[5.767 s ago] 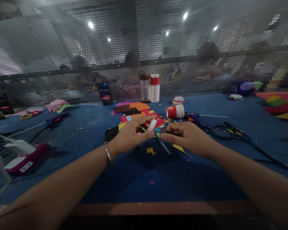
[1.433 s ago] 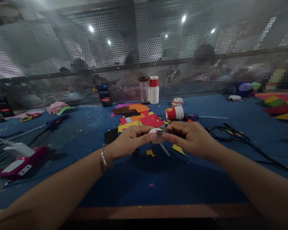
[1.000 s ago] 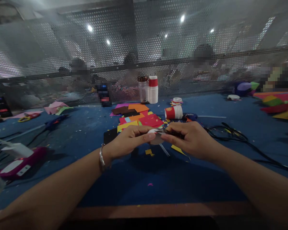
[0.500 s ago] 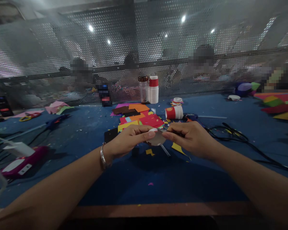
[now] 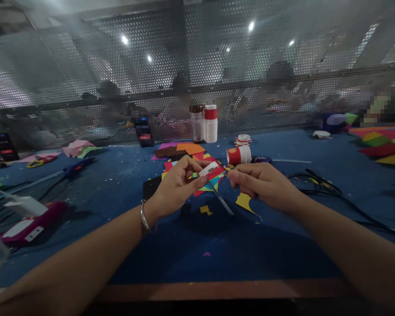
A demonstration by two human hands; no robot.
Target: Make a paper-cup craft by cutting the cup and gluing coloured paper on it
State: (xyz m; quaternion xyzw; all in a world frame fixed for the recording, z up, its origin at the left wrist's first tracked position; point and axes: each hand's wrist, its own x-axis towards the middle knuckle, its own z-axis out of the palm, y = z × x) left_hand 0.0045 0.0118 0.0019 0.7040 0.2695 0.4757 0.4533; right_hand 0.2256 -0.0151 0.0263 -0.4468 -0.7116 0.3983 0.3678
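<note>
My left hand (image 5: 179, 183), with a metal bangle on the wrist, is closed in a pinch on a small red and white piece of cut paper cup (image 5: 209, 169), held just above the blue table (image 5: 197, 237). My right hand (image 5: 260, 182) hovers a little to the right of the piece with its fingers curled and thumb pressed to forefinger; what it pinches is hidden. A thin clear stick (image 5: 222, 202) lies on the table below the two hands, beside yellow paper scraps (image 5: 244, 202).
Coloured paper sheets (image 5: 184, 150) lie behind my hands. A red cup (image 5: 239, 154) rests on its side, with a cup stack (image 5: 211, 123) and a clear jar (image 5: 196, 123) further back. Black cable (image 5: 319, 184) runs on the right; a purple glue gun (image 5: 29, 219) sits left. People sit behind a mesh screen (image 5: 85, 79).
My hands have drawn apart. The left hand raised and turned the cup piece, so its round white face no longer shows; the right hand moved slightly right.
</note>
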